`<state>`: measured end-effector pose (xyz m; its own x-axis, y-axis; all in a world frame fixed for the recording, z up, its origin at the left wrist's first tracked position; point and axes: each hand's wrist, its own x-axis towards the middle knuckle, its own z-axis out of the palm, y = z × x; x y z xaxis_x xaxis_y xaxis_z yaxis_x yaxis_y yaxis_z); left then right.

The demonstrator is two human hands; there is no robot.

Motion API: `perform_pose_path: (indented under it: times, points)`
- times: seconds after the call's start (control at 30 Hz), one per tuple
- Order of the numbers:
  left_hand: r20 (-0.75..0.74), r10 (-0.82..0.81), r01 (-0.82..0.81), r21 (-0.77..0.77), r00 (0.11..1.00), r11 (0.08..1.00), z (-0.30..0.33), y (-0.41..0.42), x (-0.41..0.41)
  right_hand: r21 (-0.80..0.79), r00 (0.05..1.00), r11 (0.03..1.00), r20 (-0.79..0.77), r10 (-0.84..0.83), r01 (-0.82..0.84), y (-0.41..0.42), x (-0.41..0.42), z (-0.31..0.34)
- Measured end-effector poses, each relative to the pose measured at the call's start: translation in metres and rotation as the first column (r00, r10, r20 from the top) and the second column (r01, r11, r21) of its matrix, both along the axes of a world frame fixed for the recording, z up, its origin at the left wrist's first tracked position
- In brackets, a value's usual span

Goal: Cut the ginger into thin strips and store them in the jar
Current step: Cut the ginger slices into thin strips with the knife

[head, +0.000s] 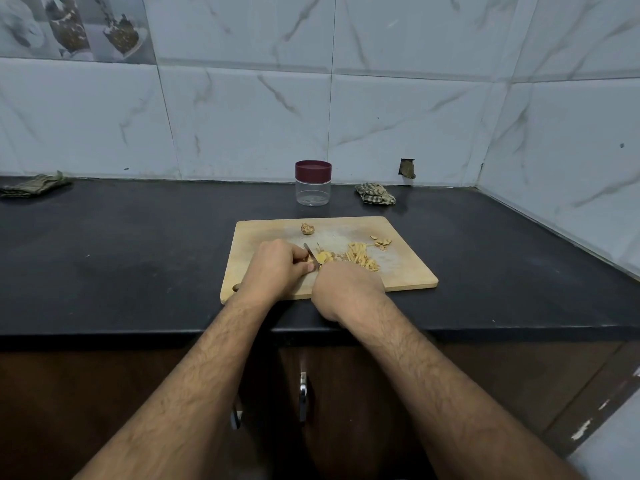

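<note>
a: head view first. where's the ginger?

b: on the board (pixel 408 271), a pale wooden one lying on the black counter (pixel 138 254). a peeled yellow ginger piece (pixel 325 257) sits near the board's middle, just at the fingertips of both hands.

a: and the left hand?

b: the left hand (pixel 277 268) is on the board's left part, fingers curled down, tips pressing on something small beside the ginger piece. what exactly is under the fingers i cannot tell.

a: the right hand?

b: the right hand (pixel 346 289) is at the board's near edge, fingers curled under and hidden from the camera. a knife (pixel 309 252) blade runs from it up between the two hands, its tip pointing away, its edge against the ginger piece. the handle is not visible, so the grip is only inferred from the blade's line.

a: anything already cut?

b: yes, a heap of thin strips (pixel 362 258) lies just right of the ginger piece, on the board. further right, near the far corner, a few peel bits (pixel 381 242). a brown knob (pixel 307 229) sits alone near the board's far edge.

a: the jar?

b: the jar (pixel 313 183) is clear, with a maroon lid on, upright on the counter behind the board, near the tiled wall (pixel 242 116). nothing shows inside it.

a: else?

b: a checked cloth (pixel 375 193) right of the jar, another rag (pixel 34 184) far left.
</note>
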<state>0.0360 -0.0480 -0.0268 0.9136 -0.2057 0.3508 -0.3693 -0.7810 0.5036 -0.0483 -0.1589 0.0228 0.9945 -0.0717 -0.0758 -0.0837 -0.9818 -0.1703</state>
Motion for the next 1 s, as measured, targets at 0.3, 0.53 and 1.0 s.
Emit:
perform_pose_path:
  times: [0.3,0.53,1.0]
  points:
    - [0.035,-0.003,0.002,0.009,0.999,1.000,-0.005,-0.001,0.004,0.005,0.997,1.000,-0.078,0.024,-0.023,0.003,0.016,0.008]
    - [0.007,0.036,-0.036,0.024,0.999,0.999,-0.002,-0.002,0.001,0.052,0.991,0.999,-0.133,-0.002,0.009,-0.002,0.005,0.008]
    - [-0.040,0.062,-0.060,0.057,0.997,0.997,0.006,-0.003,-0.006,0.005,0.995,1.000,-0.102,0.013,-0.013,-0.020,-0.022,-0.006]
